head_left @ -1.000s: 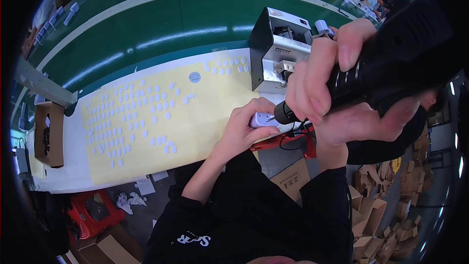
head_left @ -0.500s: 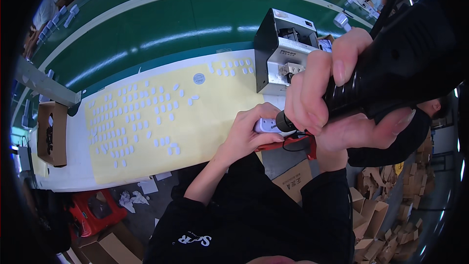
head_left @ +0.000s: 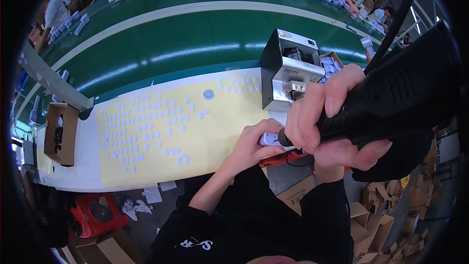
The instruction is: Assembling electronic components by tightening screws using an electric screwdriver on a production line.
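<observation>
Head-mtd fisheye cam, L of pair, facing down/fwd, black tool v. close, table beyond

Black driver tilted, tip at white piece.

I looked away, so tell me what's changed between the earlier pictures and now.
The view tilted up, so the bench appears lower. Beyond the metal machine, a white part moved right. Nothing was taken or released: the left hand still holds the pale piece, the right hand the black driver. The small ovals kept their layout.
</observation>
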`<state>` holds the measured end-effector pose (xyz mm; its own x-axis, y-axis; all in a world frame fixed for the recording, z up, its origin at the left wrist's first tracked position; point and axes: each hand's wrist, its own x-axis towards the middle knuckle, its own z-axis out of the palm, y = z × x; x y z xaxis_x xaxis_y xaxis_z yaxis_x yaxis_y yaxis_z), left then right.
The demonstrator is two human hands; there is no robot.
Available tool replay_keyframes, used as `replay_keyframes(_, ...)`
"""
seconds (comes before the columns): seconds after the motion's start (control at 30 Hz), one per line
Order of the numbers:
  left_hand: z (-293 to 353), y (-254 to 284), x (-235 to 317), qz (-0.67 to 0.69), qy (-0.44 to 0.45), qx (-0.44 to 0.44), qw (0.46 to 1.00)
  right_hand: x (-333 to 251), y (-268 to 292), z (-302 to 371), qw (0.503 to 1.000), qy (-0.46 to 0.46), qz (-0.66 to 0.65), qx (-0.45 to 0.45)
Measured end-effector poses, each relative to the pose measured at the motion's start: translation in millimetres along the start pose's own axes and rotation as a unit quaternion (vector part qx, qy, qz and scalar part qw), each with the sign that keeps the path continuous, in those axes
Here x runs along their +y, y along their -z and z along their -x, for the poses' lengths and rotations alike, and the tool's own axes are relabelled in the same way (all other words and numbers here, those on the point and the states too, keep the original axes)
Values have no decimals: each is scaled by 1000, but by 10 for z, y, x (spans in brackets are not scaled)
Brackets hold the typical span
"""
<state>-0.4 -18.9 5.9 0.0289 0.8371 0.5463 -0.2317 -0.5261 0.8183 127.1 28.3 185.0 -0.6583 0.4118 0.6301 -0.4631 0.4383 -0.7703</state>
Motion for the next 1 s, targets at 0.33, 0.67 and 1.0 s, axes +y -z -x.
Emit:
replay_keyframes(0.33, -8, 31, 3, -14, -6, -6, 1000, 25, 30, 187, 992, 109, -20, 67)
replay_keyframes(0.67, -24, -47, -13, 29, -26, 11, 999, 199, 82, 508, 924, 190, 104, 314)
replay_keyframes(1.0, -291, 393, 1039, -354, -128, -121, 918, 1207, 671, 1227, 876, 43, 181, 446)
